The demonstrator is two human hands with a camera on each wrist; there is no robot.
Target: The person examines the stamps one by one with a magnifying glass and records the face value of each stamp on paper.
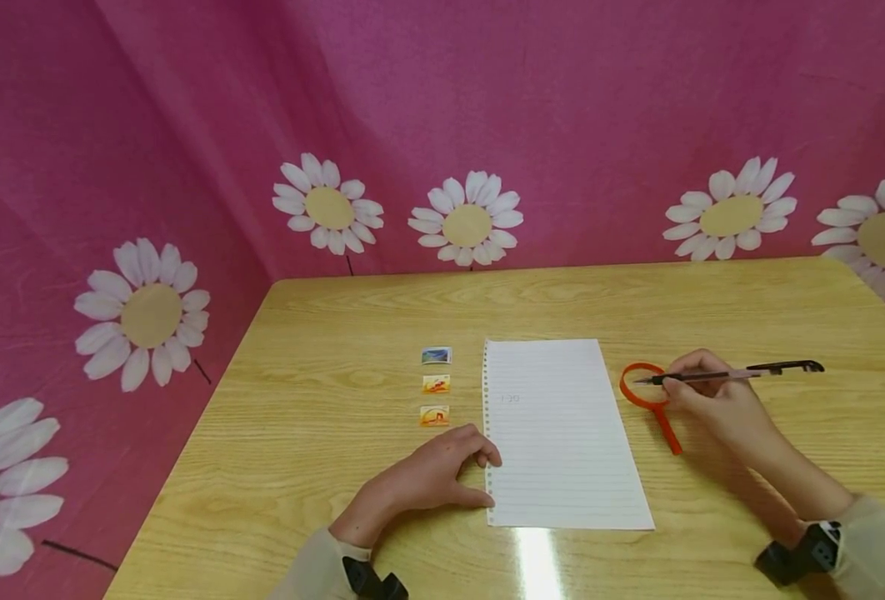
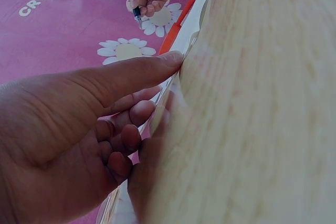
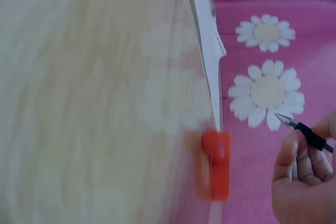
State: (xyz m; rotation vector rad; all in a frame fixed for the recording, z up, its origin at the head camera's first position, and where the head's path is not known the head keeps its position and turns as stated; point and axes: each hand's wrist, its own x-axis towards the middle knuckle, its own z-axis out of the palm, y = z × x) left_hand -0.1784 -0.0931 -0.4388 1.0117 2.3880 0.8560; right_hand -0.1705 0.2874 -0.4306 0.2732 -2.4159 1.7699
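A sheet of lined paper (image 1: 562, 450) with punched holes down its left side lies on the table, with small faint writing (image 1: 510, 398) near its upper left. My left hand (image 1: 431, 471) rests at the paper's left edge, thumb and fingertips touching it. To the right of the sheet, my right hand (image 1: 727, 412) pinches a pen (image 1: 746, 374) with a dark grip and a black cap on its back end. The pen's tip (image 3: 283, 119) points left, held above the table. Beneath it lies a red-orange magnifying glass (image 1: 666, 429), its lens partly behind the pen.
Three small stamp-like pictures stand in a column left of the paper: a blue one (image 1: 437, 356), an orange-yellow one (image 1: 436, 384) and another orange-yellow one (image 1: 434, 416). A pink cloth (image 1: 562, 125) with white daisies hangs behind the wooden table (image 1: 300, 375).
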